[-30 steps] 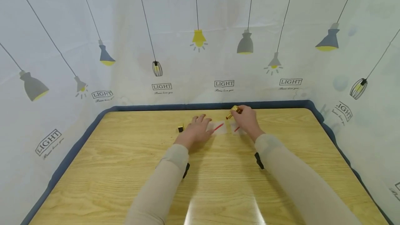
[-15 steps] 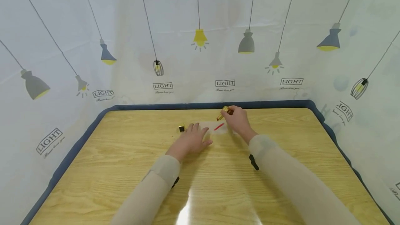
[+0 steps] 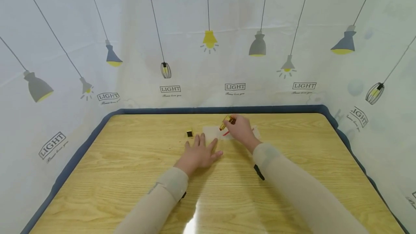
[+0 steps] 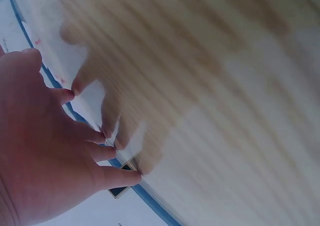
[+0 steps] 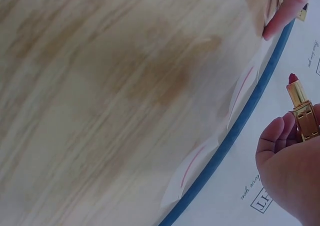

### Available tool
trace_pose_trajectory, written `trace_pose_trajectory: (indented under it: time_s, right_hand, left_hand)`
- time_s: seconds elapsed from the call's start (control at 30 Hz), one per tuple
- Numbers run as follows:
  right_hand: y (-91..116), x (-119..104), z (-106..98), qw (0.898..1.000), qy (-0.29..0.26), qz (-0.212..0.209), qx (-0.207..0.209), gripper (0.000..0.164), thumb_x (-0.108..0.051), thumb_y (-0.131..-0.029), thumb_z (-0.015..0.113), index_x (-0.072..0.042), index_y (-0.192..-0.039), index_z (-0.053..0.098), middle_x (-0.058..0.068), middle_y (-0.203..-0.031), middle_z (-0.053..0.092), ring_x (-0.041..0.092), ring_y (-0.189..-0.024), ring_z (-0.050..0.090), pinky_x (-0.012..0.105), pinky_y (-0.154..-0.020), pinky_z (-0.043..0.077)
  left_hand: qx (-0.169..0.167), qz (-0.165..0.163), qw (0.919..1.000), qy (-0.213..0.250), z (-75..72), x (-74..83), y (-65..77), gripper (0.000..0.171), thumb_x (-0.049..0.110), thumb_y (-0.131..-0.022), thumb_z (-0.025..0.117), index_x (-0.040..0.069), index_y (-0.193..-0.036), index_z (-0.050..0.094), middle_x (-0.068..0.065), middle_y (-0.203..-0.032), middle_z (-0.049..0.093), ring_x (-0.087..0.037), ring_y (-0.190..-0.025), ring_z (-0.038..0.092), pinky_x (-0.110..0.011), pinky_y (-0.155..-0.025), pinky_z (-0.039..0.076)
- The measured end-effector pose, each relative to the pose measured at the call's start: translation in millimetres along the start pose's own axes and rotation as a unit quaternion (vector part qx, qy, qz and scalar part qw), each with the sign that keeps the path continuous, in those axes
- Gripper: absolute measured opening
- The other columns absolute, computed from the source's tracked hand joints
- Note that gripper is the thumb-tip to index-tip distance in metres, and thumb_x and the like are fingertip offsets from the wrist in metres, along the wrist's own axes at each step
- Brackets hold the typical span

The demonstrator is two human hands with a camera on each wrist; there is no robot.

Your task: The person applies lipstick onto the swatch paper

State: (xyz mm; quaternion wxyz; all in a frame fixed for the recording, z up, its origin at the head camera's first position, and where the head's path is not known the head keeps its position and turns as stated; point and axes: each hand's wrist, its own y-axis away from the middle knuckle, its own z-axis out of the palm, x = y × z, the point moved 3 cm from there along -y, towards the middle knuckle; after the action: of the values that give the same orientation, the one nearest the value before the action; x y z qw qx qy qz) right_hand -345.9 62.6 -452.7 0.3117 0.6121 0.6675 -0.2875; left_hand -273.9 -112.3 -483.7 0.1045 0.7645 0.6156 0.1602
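My right hand (image 3: 242, 130) grips a gold lipstick (image 3: 225, 122) near the table's far edge. Its red tip (image 5: 293, 78) is exposed and points left, over a strip of white paper (image 3: 211, 132). Part of a red stroke (image 3: 226, 133) shows on that paper, the rest being behind the hand. To the right, a second white piece of paper (image 3: 256, 133) with a red mark is partly covered. My left hand (image 3: 198, 154) has its fingers spread, fingertips at the table by the paper's near left side. Beyond them stands a small gold-and-black piece (image 3: 189, 133), probably the lipstick cap.
The wooden table (image 3: 130, 161) stretches toward me and to both sides. A dark blue border (image 3: 156, 111) runs along its far edge, with a white lamp-printed backdrop (image 3: 182, 28) behind. Small reddish specks lie near the gold-and-black piece.
The right hand has moved left with the lipstick, from above the right paper to the left one. The left hand has drawn back toward me off the left paper, its fingers spread wider.
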Motion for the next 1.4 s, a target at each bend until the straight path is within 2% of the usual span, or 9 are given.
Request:
trace_pose_trajectory:
  time_s: [0.1, 0.23, 0.33, 0.5, 0.73, 0.97, 1.1, 1.33, 1.4]
  right_hand:
    - [0.2, -2.2, 4.0, 1.000, 0.002, -0.013, 0.002, 0.032, -0.032, -0.106, 0.065, -0.003, -0.119, 0.073, 0.012, -0.101, 0.072, 0.021, -0.084, 0.061, 0.029, -0.073, 0.050]
    - [-1.5, -3.8, 11.9, 1.000, 0.005, -0.027, -0.008, 0.032, -0.031, -0.106, 0.065, -0.003, -0.120, 0.072, 0.012, -0.100, 0.072, 0.020, -0.081, 0.063, 0.027, -0.070, 0.050]
    - [-3.7, -4.5, 19.8, 0.999, 0.015, -0.035, -0.021, 0.034, -0.032, -0.107, 0.064, -0.004, -0.126, 0.070, 0.011, -0.103, 0.073, 0.019, -0.083, 0.064, 0.028, -0.071, 0.051]
    - [-3.2, -9.7, 33.8, 0.998, 0.019, -0.040, -0.043, 0.035, -0.030, -0.107, 0.064, -0.003, -0.129, 0.069, 0.014, -0.112, 0.074, 0.023, -0.094, 0.066, 0.035, -0.083, 0.056]
    - [-0.4, -12.7, 45.3, 0.998, -0.002, -0.041, -0.057, 0.029, -0.029, -0.108, 0.064, -0.004, -0.121, 0.071, 0.011, -0.104, 0.075, 0.020, -0.085, 0.066, 0.029, -0.074, 0.053]
    - [-2.8, -10.3, 47.7, 0.998, 0.002, -0.039, -0.052, 0.035, -0.030, -0.107, 0.065, -0.002, -0.129, 0.070, 0.011, -0.106, 0.074, 0.019, -0.087, 0.065, 0.029, -0.075, 0.054]
    - [-2.6, -13.0, 51.8, 0.996, 0.007, -0.049, -0.069, 0.040, -0.030, -0.107, 0.066, 0.000, -0.133, 0.068, 0.013, -0.109, 0.075, 0.020, -0.086, 0.066, 0.030, -0.075, 0.055]
    - [-2.7, -17.0, 57.2, 0.996, 0.018, -0.046, -0.078, 0.051, -0.030, -0.107, 0.065, 0.001, -0.147, 0.060, 0.017, -0.129, 0.073, 0.023, -0.104, 0.069, 0.040, -0.094, 0.059]
    - [-2.4, -17.7, 58.6, 0.995, 0.018, -0.045, -0.083, 0.050, -0.029, -0.108, 0.065, 0.001, -0.148, 0.059, 0.018, -0.129, 0.073, 0.023, -0.103, 0.070, 0.041, -0.094, 0.059]
  left_hand:
    - [0.002, -0.009, 0.9999, -0.006, 9.8, -3.5, -11.3, 0.081, 0.084, -0.100, 0.019, 0.044, -0.170, 0.015, -0.020, -0.180, 0.004, -0.042, -0.168, 0.005, -0.078, -0.126, 0.016]
    - [0.000, -0.011, 0.9999, 0.001, 11.0, -3.2, -11.8, 0.082, 0.084, -0.101, 0.020, 0.042, -0.171, 0.016, -0.020, -0.180, 0.003, -0.044, -0.167, 0.003, -0.078, -0.126, 0.014]
    - [-0.007, -0.010, 0.9998, 0.014, 2.0, 1.0, 0.6, 0.079, 0.079, -0.104, 0.023, 0.038, -0.172, 0.016, -0.020, -0.180, 0.000, -0.045, -0.167, 0.000, -0.073, -0.130, 0.012]
    - [-0.008, -0.004, 0.9999, 0.014, 4.8, -4.0, 0.6, 0.078, 0.075, -0.106, 0.027, 0.035, -0.172, 0.017, -0.022, -0.179, -0.001, -0.046, -0.166, 0.000, -0.071, -0.131, 0.011]
    - [-0.005, 0.002, 0.9999, -0.010, 2.7, -1.6, 10.5, 0.076, 0.076, -0.106, 0.026, 0.042, -0.171, 0.010, -0.022, -0.179, 0.001, -0.048, -0.166, 0.003, -0.072, -0.130, 0.013]
    - [-0.030, -0.010, 0.9993, -0.021, 25.3, -9.7, -17.3, 0.077, 0.082, -0.102, 0.020, 0.049, -0.169, 0.000, -0.020, -0.179, -0.012, -0.047, -0.166, -0.009, -0.075, -0.129, 0.005]
    - [-0.047, -0.018, 0.9986, -0.016, 24.7, -8.4, -18.0, 0.078, 0.084, -0.100, 0.019, 0.049, -0.168, -0.001, -0.019, -0.178, -0.017, -0.046, -0.165, -0.014, -0.074, -0.129, 0.002]
    - [-0.046, -0.028, 0.9985, -0.008, 23.1, -6.3, -16.8, 0.082, 0.087, -0.098, 0.017, 0.047, -0.169, 0.004, -0.018, -0.178, -0.017, -0.046, -0.165, -0.015, -0.076, -0.128, 0.000]
    - [-0.049, -0.031, 0.9983, -0.004, 21.4, -5.1, -14.9, 0.082, 0.086, -0.099, 0.019, 0.047, -0.169, 0.005, -0.017, -0.178, -0.018, -0.046, -0.165, -0.016, -0.075, -0.129, -0.001]
